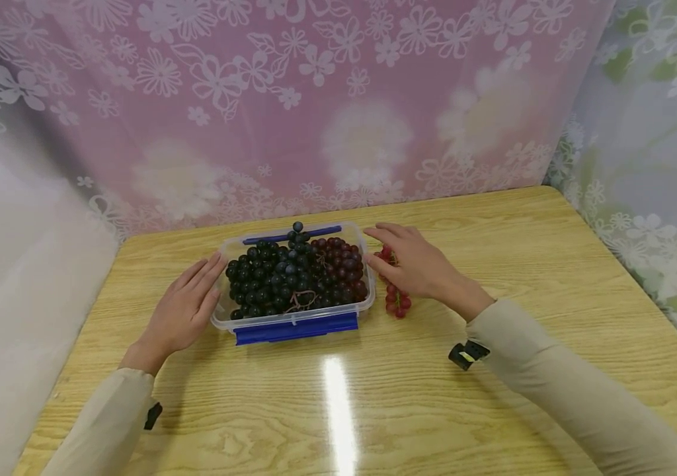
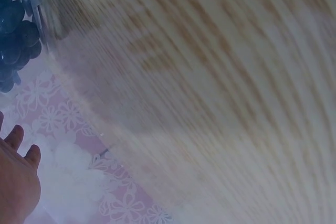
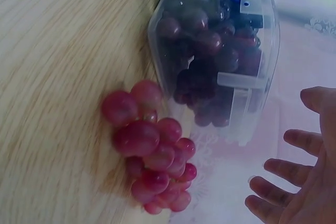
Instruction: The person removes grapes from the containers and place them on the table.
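A clear plastic box (image 1: 293, 322) with blue clips stands on the table, filled with dark grapes (image 1: 267, 277) at the left and reddish-purple grapes (image 1: 344, 261) at the right. My left hand (image 1: 180, 314) is at the box's left end, fingers extended along its rim; whether it touches cannot be told. At the other end, my right hand (image 1: 410, 261) has its fingers spread near the rim, holding nothing. Beneath and beside that hand lies a red grape bunch (image 1: 398, 302), partly hidden from the head view. The right wrist view shows this bunch (image 3: 152, 150) outside the box.
The wooden table (image 1: 493, 410) reaches back to a pink flowered curtain (image 1: 315, 119). A pale flowered curtain (image 1: 666, 198) hangs along the right side, and a white surface (image 1: 11, 277) borders the left. Each sleeve has a black strap at the wrist.
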A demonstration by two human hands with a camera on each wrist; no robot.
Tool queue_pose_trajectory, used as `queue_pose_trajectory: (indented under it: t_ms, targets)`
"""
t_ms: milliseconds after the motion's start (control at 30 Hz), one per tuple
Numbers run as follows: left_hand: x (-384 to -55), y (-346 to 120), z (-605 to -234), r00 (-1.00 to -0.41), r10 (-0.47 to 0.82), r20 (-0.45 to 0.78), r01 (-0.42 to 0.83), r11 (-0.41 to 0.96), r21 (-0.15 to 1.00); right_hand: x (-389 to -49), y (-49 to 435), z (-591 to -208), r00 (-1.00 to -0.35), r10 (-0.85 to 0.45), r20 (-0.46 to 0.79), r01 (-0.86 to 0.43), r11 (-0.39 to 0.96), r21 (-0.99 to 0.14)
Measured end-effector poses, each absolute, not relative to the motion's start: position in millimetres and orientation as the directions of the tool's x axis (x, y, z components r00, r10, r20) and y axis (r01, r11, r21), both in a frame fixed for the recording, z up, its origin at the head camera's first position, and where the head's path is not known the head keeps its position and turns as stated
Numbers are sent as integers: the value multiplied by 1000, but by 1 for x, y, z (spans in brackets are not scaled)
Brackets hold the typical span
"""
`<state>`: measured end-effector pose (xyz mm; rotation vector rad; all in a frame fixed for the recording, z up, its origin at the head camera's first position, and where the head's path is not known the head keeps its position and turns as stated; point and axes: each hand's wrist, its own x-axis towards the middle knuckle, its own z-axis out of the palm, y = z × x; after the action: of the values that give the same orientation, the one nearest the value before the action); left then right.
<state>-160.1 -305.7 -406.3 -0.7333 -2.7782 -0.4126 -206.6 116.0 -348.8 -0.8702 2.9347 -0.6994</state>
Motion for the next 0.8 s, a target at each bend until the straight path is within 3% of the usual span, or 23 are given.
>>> queue_pose_trajectory:
  t_ms: [800]
  targets:
    - [-163, -306, -408, -844, 441, 306, 513, 830, 218, -205, 87, -353, -795, -601, 90, -600, 753, -271]
